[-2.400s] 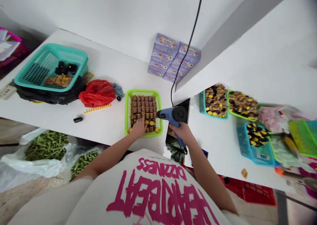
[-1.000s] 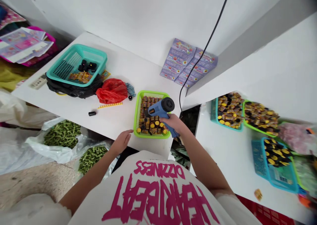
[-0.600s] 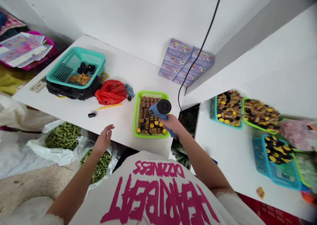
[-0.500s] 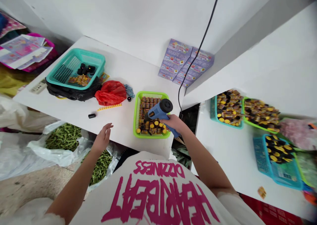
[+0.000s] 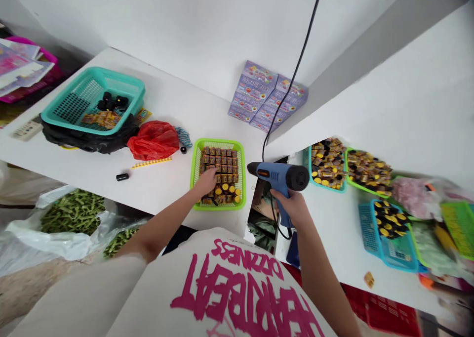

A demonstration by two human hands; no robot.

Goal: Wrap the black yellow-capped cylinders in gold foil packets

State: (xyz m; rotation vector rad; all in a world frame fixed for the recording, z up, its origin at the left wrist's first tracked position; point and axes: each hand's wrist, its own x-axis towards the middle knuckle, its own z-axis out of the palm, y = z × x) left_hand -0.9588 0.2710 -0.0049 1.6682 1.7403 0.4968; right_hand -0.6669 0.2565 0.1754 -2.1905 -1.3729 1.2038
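My right hand (image 5: 294, 207) is wrapped around the handle of a blue heat gun (image 5: 276, 174), held to the right of the lime-green basket (image 5: 243, 171). Its black nozzle points left, towards the basket. Rows of small brown-labelled jars (image 5: 224, 160) fill the basket; several near its front edge show yellow tops. My left hand (image 5: 207, 181) reaches over the basket's left rim, its fingers close together at the jars. Whatever those fingertips pinch is too small to make out.
A teal basket (image 5: 138, 97) with black-capped pieces stands left, beside a red plastic bag (image 5: 155, 140). Purple boxes (image 5: 255, 87) are stacked against the wall, with the black cable (image 5: 296, 70) hanging in front. More filled baskets (image 5: 370, 168) stand on the right table.
My right hand has carried the heat gun away from above the basket to the right. My left hand has moved from the table edge into the basket. The view has shifted slightly.
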